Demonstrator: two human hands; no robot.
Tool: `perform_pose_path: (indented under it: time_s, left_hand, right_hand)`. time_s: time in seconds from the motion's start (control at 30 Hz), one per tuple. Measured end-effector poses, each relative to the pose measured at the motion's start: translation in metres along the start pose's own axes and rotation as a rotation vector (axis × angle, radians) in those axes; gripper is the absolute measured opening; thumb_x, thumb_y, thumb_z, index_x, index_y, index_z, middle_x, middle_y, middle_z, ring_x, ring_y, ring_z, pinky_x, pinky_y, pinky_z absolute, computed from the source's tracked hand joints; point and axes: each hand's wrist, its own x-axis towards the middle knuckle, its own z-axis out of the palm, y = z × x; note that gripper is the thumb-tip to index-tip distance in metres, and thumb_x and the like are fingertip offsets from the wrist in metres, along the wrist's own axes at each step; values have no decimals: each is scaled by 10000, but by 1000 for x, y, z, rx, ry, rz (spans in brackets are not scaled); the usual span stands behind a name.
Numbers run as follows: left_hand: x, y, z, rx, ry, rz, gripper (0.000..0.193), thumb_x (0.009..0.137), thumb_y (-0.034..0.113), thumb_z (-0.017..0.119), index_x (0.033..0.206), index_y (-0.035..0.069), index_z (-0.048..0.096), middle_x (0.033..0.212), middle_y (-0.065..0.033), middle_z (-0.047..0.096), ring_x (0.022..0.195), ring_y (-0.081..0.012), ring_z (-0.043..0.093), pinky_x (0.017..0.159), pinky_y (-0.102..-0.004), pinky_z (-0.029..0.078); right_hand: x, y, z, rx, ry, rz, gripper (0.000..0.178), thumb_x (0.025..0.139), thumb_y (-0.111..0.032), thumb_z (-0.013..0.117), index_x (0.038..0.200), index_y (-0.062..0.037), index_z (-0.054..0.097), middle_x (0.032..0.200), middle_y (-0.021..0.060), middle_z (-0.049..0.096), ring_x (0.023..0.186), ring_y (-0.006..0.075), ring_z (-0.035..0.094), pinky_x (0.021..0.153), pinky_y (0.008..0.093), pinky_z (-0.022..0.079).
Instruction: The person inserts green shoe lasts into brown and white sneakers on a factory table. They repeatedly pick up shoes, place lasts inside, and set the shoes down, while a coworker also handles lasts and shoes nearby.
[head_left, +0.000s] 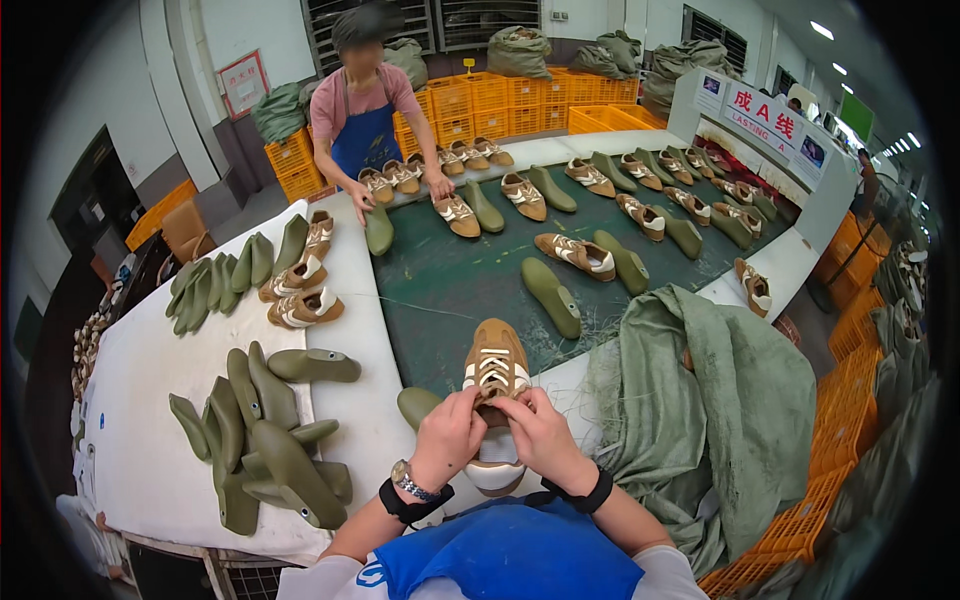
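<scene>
Head view: pinching with left hand [448,432] and right hand [547,432] at the throat of a shoe [496,362] over the near bench [368,330], seemingly laced most of the way but with no bow visible, with more shoes [575,253] among lasts [551,297] on the far belt [430,325].

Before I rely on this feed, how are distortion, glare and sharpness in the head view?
Head view: fisheye bends the orange crates at right, corners go black; head view: ceiling lamps at upper right look blown out; head view: brown shoe, left hand and right hand look reasonably sharp, laces distinguishable.
</scene>
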Motion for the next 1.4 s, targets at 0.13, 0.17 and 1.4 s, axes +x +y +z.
perform_pose_path:
  time_s: [0.13, 0.17, 1.4]
  left_hand:
    - [-8, 3, 3, -53, -24, 80, 264, 784, 27, 574, 1046, 22, 542, 809, -137, 587, 717, -325, 603, 610, -400, 501]
    - [-11, 3, 3, -66, -33, 83, 265, 776, 12, 580, 1038, 23, 548, 804, -142, 586, 705, -325, 600, 608, -397, 498]
    - [-26, -70, 24, -302, 101, -247, 554, 754, 19, 668, 1263, 36, 448, 1257, -174, 461, 984, -273, 542, 832, -355, 479]
  right_hand:
    - [-6, -4, 2, -129, -49, 73, 389, 751, 29, 556, 1107, -121, 598, 888, 117, 471, 705, 295, 571, 603, 384, 493]
    - [-8, -5, 2, -130, -90, 95, 360, 751, 34, 549, 1071, -120, 611, 882, 120, 472, 712, 295, 566, 610, 378, 489]
    - [16, 23, 19, 46, -509, 197, 292, 764, -213, 700, 1016, -85, 626, 948, 126, 630, 808, 313, 630, 698, 373, 512]
